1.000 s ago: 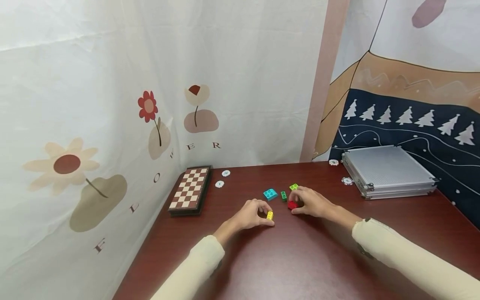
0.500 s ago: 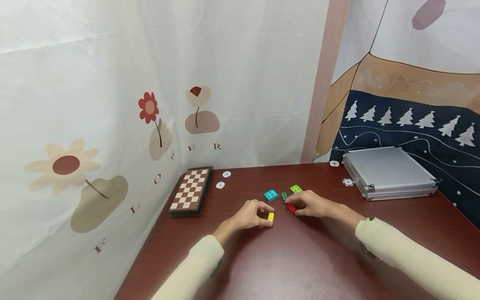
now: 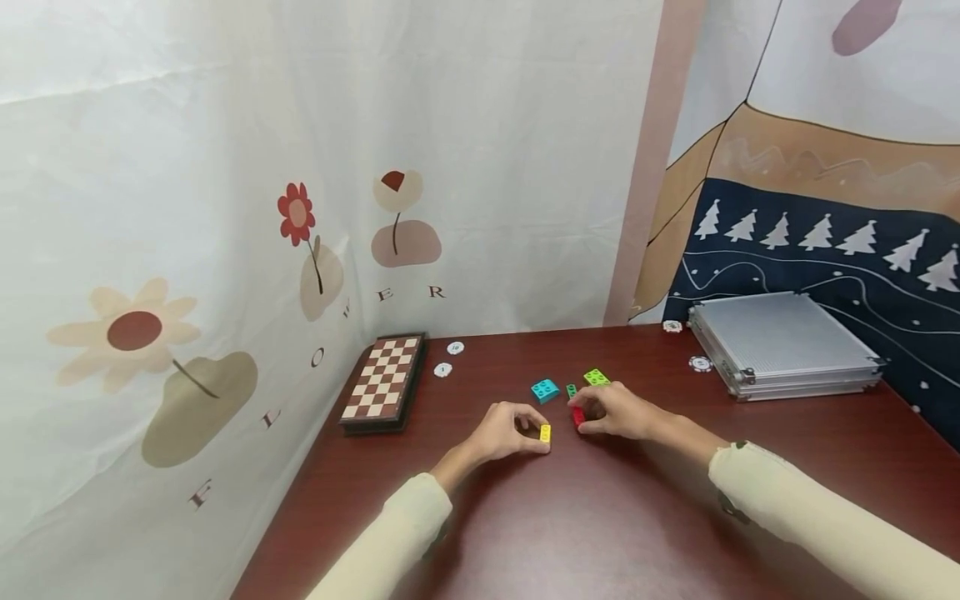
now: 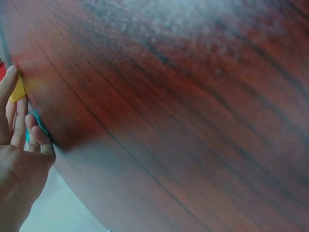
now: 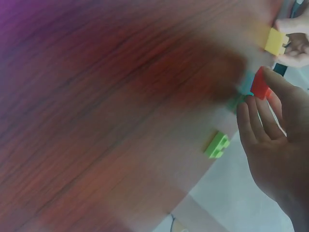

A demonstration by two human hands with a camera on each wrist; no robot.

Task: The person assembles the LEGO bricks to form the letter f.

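Observation:
My left hand (image 3: pixel 510 431) pinches a yellow toy brick (image 3: pixel 545 433) between thumb and fingers at the middle of the table. Just to its right, a red toy brick (image 3: pixel 578 417) is pinched by my right hand (image 3: pixel 618 412). In the right wrist view the red brick (image 5: pixel 259 83) and the yellow brick (image 5: pixel 275 41) are near each other but apart. Beyond the hands lie a turquoise brick (image 3: pixel 544 391), a small dark green brick (image 3: pixel 572 390) and a lime green brick (image 3: pixel 596 377). The right hand's fingers are close to the dark green one and partly cover it.
A checkered game board (image 3: pixel 384 379) lies at the table's left edge. Beside it are two white chips (image 3: pixel 443 370). A silver case (image 3: pixel 786 343) sits at the back right, with chips (image 3: pixel 701 364) along its left side. Printed curtains (image 3: pixel 510 167) hang behind the table (image 3: pixel 570 525).
The right hand has shifted slightly towards the left hand, and the red brick has turned in its fingers. More of the lime green brick shows. The left hand keeps its hold, almost still.

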